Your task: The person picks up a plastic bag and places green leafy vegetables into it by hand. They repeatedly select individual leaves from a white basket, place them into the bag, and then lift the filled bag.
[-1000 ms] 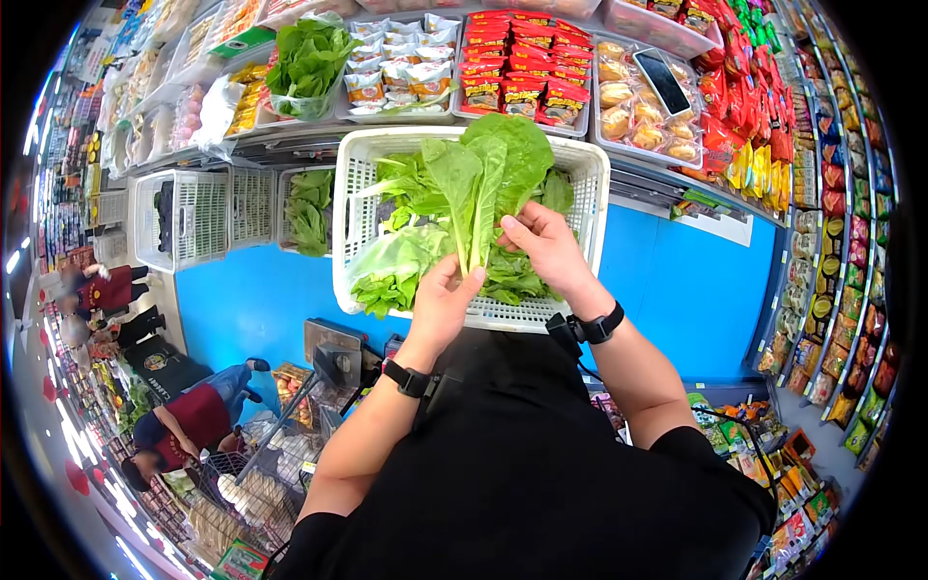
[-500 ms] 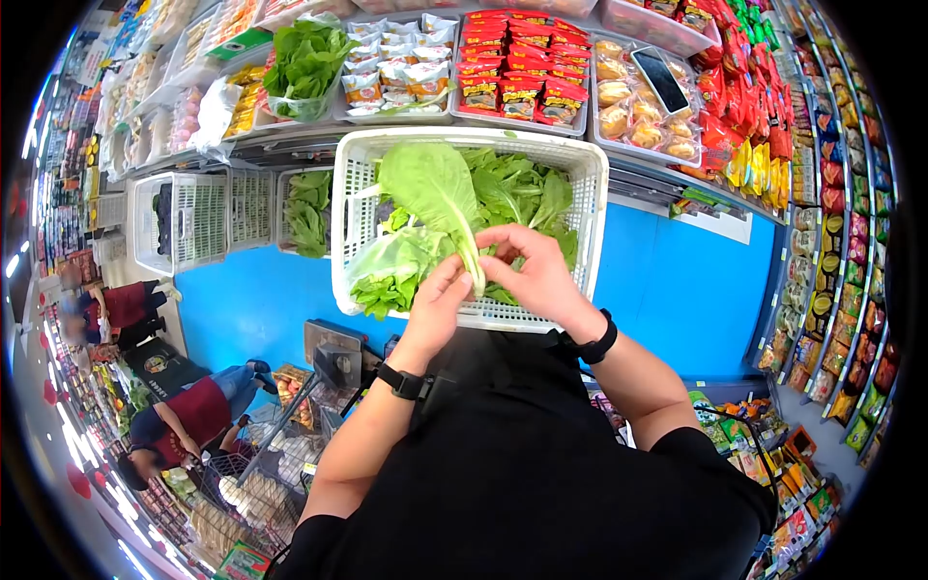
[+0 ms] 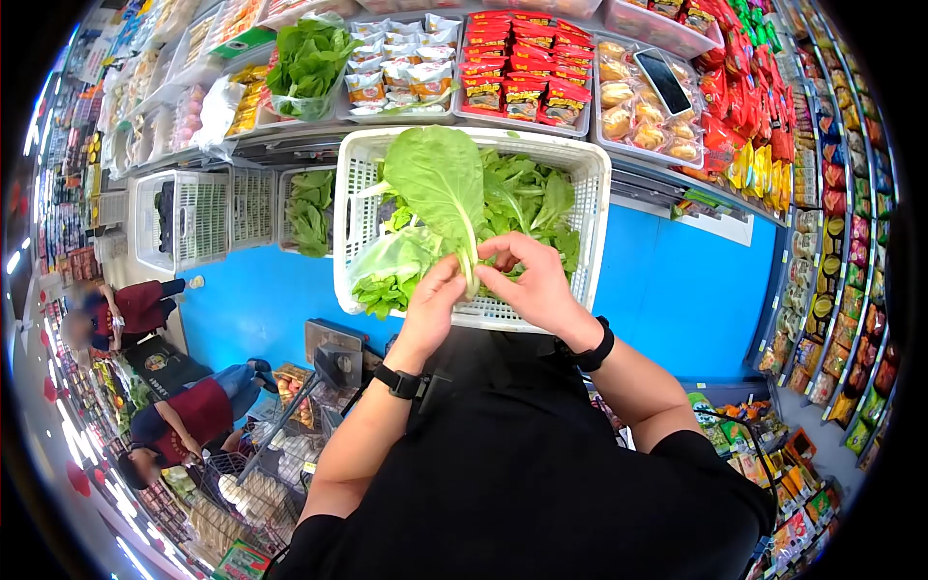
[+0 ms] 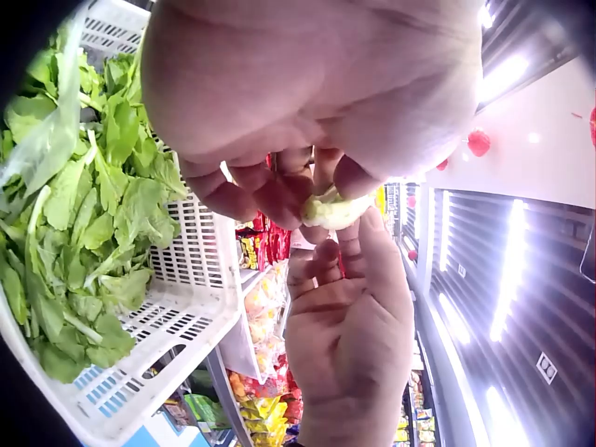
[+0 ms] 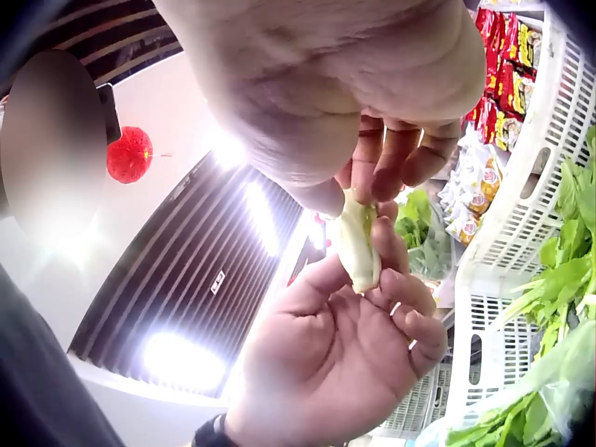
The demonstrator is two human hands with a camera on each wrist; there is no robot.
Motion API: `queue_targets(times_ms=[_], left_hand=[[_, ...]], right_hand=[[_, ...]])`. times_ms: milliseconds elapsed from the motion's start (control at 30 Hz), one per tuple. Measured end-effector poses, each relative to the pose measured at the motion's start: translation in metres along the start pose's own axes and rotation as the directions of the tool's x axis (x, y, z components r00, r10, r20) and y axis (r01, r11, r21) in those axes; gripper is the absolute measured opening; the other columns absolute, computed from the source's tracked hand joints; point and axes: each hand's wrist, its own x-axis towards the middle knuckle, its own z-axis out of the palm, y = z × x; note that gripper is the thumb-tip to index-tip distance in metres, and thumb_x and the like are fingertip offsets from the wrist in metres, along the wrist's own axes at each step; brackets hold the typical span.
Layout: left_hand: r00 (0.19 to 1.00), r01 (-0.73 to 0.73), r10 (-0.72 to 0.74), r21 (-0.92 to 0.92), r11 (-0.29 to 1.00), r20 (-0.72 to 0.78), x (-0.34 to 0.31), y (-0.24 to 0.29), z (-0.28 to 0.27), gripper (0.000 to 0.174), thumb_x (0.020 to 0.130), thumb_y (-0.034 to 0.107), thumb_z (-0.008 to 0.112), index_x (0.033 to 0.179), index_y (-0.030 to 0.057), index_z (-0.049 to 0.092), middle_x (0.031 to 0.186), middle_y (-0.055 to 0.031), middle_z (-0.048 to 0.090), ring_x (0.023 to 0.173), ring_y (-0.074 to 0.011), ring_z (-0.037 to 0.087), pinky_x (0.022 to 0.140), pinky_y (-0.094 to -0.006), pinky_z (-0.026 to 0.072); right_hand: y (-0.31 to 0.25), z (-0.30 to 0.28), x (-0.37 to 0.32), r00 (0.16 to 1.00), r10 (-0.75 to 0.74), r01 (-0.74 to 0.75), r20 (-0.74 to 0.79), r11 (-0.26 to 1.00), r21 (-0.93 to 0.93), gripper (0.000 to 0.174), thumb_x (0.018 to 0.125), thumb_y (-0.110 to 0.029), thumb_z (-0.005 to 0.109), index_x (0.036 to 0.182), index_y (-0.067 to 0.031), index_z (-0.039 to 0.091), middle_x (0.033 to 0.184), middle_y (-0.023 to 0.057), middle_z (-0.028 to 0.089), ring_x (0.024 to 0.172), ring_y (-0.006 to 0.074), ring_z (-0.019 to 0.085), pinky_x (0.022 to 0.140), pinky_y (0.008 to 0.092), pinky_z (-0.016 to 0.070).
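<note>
Over a white plastic crate (image 3: 598,232), a leafy green vegetable (image 3: 440,179) stands upright, its broad leaf pointing away from me. My left hand (image 3: 432,304) pinches the pale stem base between thumb and fingers. From the other side, the thumb and fingers of my right hand (image 3: 536,285) pinch the stem slightly higher. The right wrist view shows the pale stem end (image 5: 358,251) between both hands. Loose greens (image 3: 527,198) fill the crate, and a clear plastic bag (image 3: 396,253) with greens lies at its left.
Beyond the crate, trays hold red snack packets (image 3: 522,68) and packaged buns (image 3: 619,92), with a phone (image 3: 662,80) on top. A bagged bunch of greens (image 3: 307,68) sits at the back left. More white crates (image 3: 198,217) stand left. Two people are at the far left.
The leaf swung left, then moved slightly back upright. My right hand left the leaf side and came down to the stem beside my left hand, which stayed near the base.
</note>
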Motion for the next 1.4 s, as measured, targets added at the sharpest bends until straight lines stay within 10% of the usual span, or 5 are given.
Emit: queue_targets(times_ms=[300,600,833,967,1400], left_hand=[[0.998,0.05,-0.057,0.168,0.984,0.035,-0.019,0.011,-0.017,0.042,0.112,0.024,0.051,0.138,-0.006,0.065,0.106,-0.0084,0.072,0.096,-0.0147,0.064,0.09,-0.0295,0.0498],[0.987,0.14,-0.158,0.337,0.931,0.026,-0.036,0.019,-0.05,0.04,0.115,0.03,0.053,0.126,-0.0033,0.073,0.108,-0.0112,0.076,0.098,-0.0196,0.07,0.092,-0.0351,0.0544],[0.828,0.363,0.413,0.924,0.124,-0.38,-0.042,0.029,-0.167,0.045,0.092,0.034,0.081,0.124,0.0061,0.067,0.122,-0.0178,0.066,0.117,-0.0413,0.065,0.099,-0.0515,0.0546],[0.867,0.492,0.085,0.87,0.016,-0.491,-0.053,0.025,-0.228,0.04,0.091,0.037,0.078,0.109,0.0025,0.07,0.106,-0.0185,0.074,0.101,-0.0403,0.071,0.094,-0.053,0.057],[0.949,0.077,-0.014,0.186,0.98,-0.316,-0.038,-0.066,-0.277,0.011,0.11,0.017,0.063,0.114,0.007,0.065,0.103,-0.0018,0.075,0.088,-0.008,0.061,0.078,-0.0265,0.0489]], right_hand=[[0.043,-0.022,0.025,0.968,0.251,-0.183,-0.027,0.773,0.607,0.104,0.095,-0.011,0.083,0.174,-0.0086,0.015,0.159,0.0135,0.05,0.14,0.0221,0.055,0.11,0.0397,0.0535],[0.047,-0.031,0.01,0.653,0.467,-0.736,0.596,0.577,0.353,0.067,0.097,-0.009,0.081,0.155,-0.0024,0.048,0.136,0.0138,0.07,0.112,0.0285,0.075,0.084,0.0437,0.0694],[0.047,0.055,-0.009,0.743,0.594,-0.659,0.307,0.574,0.485,0.059,0.1,-0.009,0.077,0.151,0.0011,0.05,0.139,0.0161,0.069,0.113,0.0303,0.074,0.087,0.043,0.0689],[0.039,0.123,-0.013,0.712,0.645,-0.675,0.279,0.519,0.524,0.047,0.102,-0.01,0.074,0.143,0.0044,0.056,0.132,0.0156,0.072,0.111,0.0294,0.075,0.09,0.0407,0.0675],[0.105,0.277,-0.005,0.651,0.759,-0.623,0.018,0.52,0.585,0.038,0.104,-0.017,0.075,0.138,-0.0054,0.063,0.133,0.0063,0.071,0.118,0.0224,0.069,0.099,0.0448,0.058]])
